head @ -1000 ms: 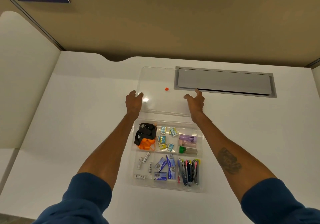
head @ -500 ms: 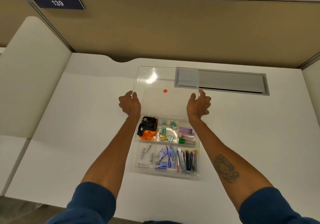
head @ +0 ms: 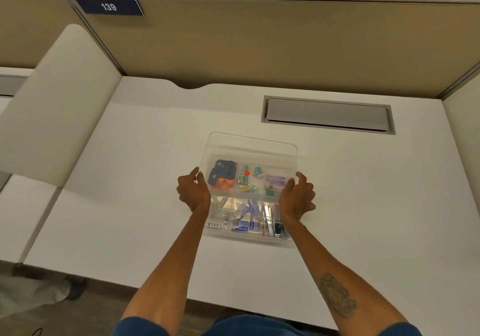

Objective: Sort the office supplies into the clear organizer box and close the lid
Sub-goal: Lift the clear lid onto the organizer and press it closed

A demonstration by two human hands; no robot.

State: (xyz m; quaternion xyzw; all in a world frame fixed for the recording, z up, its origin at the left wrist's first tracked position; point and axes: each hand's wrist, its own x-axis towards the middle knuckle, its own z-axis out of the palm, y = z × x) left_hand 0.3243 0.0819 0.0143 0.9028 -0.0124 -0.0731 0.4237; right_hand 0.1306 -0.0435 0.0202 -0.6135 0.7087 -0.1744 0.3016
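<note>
The clear organizer box (head: pixel 248 238) sits on the white desk in front of me, its compartments filled with supplies: a black and orange item (head: pixel 222 176), small teal pieces, purple cases, blue packets, pens. The clear lid (head: pixel 250 145), marked with a red dot (head: pixel 246 173), hovers tilted over the box, its far edge raised. My left hand (head: pixel 194 193) grips the lid's left edge. My right hand (head: pixel 296 196) grips its right edge.
A grey cable hatch (head: pixel 328 115) is set into the desk (head: pixel 130 193) behind the box on the right. Tan partition walls enclose the back and sides, with a sign reading 139 (head: pixel 109 6). The desk's front edge runs just below my forearms.
Both hands lifted the lid off the desk behind the box and brought it toward me over the compartments. My view also shifted back.
</note>
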